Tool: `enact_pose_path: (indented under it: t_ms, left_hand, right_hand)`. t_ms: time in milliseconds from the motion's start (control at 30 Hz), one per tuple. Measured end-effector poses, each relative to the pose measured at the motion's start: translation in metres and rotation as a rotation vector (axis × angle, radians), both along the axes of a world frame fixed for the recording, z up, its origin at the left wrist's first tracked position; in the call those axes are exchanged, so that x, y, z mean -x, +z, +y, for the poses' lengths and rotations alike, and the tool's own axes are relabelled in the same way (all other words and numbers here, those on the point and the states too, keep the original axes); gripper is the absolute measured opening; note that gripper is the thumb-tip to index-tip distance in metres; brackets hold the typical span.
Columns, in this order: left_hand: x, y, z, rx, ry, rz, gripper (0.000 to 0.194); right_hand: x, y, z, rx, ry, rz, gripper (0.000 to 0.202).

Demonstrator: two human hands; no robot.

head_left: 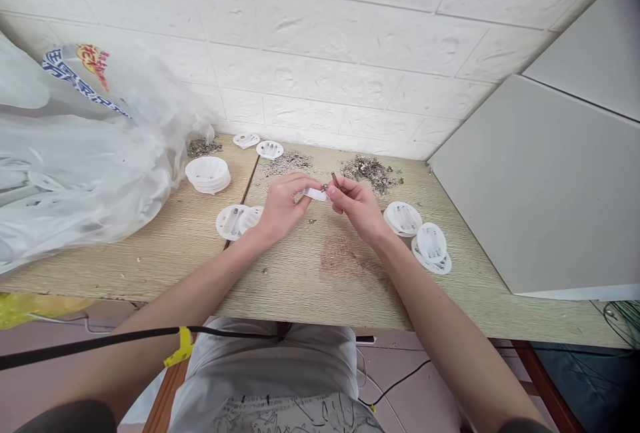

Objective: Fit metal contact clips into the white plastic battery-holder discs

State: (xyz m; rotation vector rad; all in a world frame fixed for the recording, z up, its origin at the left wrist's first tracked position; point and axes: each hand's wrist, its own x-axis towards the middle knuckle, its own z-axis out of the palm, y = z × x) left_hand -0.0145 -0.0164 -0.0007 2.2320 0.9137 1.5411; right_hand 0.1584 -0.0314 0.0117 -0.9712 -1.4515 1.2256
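Note:
My left hand (283, 205) is closed on a white plastic disc (317, 194), held nearly edge-on above the middle of the table. It resembles the round battery holders lying around, though the fingers cover much of it. Between the fingers of my right hand (359, 208) a thin brown stick-like tool (335, 180) points upward. A tiny metal piece (325, 188) shows where the fingertips meet the disc's edge; which hand grips it I cannot tell. Just beyond my hands lie a heap of small metal contacts (371, 172) and a looser, lighter heap of metal bits (289, 163).
White round battery holders (404, 217) lie stacked at right, with others (231, 221) beside my left wrist. A pile of white discs (208, 173) stands near a big plastic bag (100, 153). A grey panel (545, 186) bounds the right; a white brick-patterned wall (350, 53) rises behind.

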Motion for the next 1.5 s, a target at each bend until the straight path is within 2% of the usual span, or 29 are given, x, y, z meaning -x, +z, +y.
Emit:
enact_pose_path:
  t_ms: [167,467,733,1067,1233,1500]
  left_hand:
    - [0.0011,0.0018,0.0000,-0.009,-0.017,-0.005,0.023]
    - [0.0010,0.0079,-0.0036,0.104,-0.004,0.022,0.025]
    - [0.0018,0.0073,-0.0036,0.149,-0.028,0.003,0.032]
    - [0.0026,0.0080,-0.0021,0.171,-0.017,0.000,0.031]
    - [0.0024,0.0093,-0.0021,0.171,-0.031,0.010,0.030]
    - [0.0012,0.0057,-0.0002,0.199,-0.046,0.015,0.031]
  right_hand:
    - [-0.0010,0.0028,-0.0011,-0.012,0.003,-0.054,0.037]
    - [-0.0022,0.0027,-0.0009,-0.016,0.019,-0.045,0.039]
    - [-0.0009,0.0044,-0.0024,-0.137,0.038,-0.180,0.035]
    - [-0.0032,0.0032,-0.0006,-0.110,-0.020,-0.174,0.037]
    - [-0.0023,0.0026,-0.0008,-0.128,-0.001,-0.187,0.037]
    - [-0.0047,0.0010,0.0004,-0.209,0.031,-0.345,0.038]
